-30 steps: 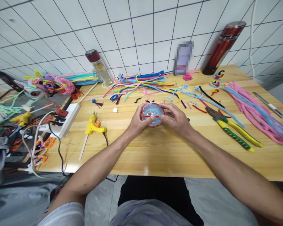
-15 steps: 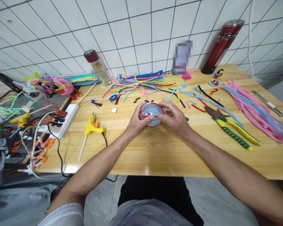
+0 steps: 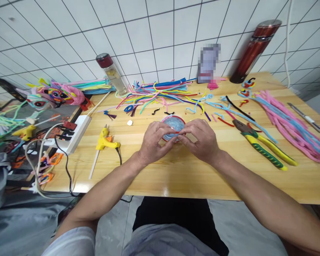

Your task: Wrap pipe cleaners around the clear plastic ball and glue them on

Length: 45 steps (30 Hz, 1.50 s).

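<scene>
My left hand (image 3: 155,141) and right hand (image 3: 202,140) are pinching a thin red strip (image 3: 177,132) at the round, transparent, red-rimmed bowl (image 3: 173,123) between them, over the wooden table (image 3: 165,179); they are hiding its near edge and most of the strip.

Chill fit tbh: grey top (image 3: 162,243), short pale left sleeve (image 3: 72,243), black bottoms (image 3: 176,215) below the table (image 3: 170,183), left hand (image 3: 154,142) and right hand (image 3: 204,141) bare.
</scene>
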Each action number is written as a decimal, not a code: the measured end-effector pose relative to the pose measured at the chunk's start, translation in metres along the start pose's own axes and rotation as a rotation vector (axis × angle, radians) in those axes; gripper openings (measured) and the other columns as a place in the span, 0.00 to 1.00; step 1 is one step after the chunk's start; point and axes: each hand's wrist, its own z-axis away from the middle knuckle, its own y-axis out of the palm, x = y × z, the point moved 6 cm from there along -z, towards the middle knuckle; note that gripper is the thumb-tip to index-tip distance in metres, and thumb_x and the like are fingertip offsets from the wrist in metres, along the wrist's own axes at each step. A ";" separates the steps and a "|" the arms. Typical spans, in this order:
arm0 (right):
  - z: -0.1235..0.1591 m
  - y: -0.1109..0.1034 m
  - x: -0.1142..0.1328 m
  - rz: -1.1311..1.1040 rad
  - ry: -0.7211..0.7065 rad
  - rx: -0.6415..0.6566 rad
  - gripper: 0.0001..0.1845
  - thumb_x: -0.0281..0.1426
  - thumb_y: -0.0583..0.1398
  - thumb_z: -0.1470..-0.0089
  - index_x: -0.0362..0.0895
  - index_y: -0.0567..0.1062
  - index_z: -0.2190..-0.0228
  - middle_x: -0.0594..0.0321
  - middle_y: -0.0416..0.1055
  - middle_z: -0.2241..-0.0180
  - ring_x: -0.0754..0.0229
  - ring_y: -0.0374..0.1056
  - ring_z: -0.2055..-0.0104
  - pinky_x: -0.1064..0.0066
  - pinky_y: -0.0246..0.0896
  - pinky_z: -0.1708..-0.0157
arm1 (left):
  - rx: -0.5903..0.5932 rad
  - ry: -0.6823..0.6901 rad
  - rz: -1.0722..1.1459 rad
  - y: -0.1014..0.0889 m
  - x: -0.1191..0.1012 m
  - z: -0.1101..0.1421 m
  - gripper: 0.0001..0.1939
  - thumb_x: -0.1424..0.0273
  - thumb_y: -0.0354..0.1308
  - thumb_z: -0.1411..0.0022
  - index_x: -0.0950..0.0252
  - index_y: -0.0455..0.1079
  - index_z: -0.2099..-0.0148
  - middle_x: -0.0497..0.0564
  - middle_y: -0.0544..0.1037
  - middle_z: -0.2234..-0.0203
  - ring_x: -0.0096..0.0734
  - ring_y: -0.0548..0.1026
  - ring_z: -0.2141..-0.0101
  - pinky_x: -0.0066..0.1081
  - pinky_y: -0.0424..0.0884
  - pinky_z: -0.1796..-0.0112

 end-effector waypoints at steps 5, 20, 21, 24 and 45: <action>-0.001 0.001 0.003 0.026 -0.039 0.020 0.10 0.38 0.63 0.33 0.48 0.77 0.66 0.60 0.78 0.67 0.55 0.71 0.63 0.61 0.60 0.62 | 0.017 0.026 0.013 0.000 -0.002 0.002 0.05 0.72 0.63 0.32 0.60 0.72 0.54 0.50 0.81 0.64 0.32 0.78 0.62 0.34 0.73 0.61; 0.001 -0.007 -0.002 -0.185 0.156 0.035 0.15 0.44 0.61 0.32 0.50 0.77 0.68 0.61 0.77 0.68 0.54 0.72 0.62 0.58 0.63 0.58 | 0.025 -0.093 0.097 -0.002 0.000 0.001 0.06 0.74 0.53 0.29 0.59 0.63 0.61 0.46 0.74 0.71 0.29 0.71 0.71 0.31 0.69 0.67; 0.000 -0.009 -0.003 -0.208 0.180 0.020 0.16 0.45 0.60 0.31 0.50 0.77 0.69 0.61 0.77 0.68 0.54 0.72 0.63 0.58 0.64 0.59 | 0.012 -0.113 0.115 -0.005 0.002 0.003 0.07 0.73 0.52 0.28 0.59 0.62 0.62 0.46 0.72 0.72 0.29 0.70 0.71 0.31 0.69 0.67; 0.000 -0.015 -0.006 -0.305 0.287 -0.028 0.23 0.47 0.56 0.29 0.49 0.75 0.73 0.61 0.74 0.72 0.55 0.70 0.66 0.59 0.65 0.62 | -0.036 -0.191 0.133 -0.010 0.008 0.006 0.11 0.69 0.51 0.25 0.60 0.62 0.65 0.46 0.70 0.74 0.29 0.69 0.73 0.32 0.67 0.69; 0.012 0.011 0.009 -0.737 0.434 0.257 0.20 0.45 0.60 0.31 0.58 0.80 0.42 0.60 0.76 0.59 0.57 0.72 0.61 0.62 0.72 0.64 | -0.131 -0.267 0.133 -0.006 0.006 0.009 0.07 0.63 0.63 0.31 0.61 0.73 0.58 0.46 0.78 0.72 0.25 0.72 0.75 0.29 0.69 0.70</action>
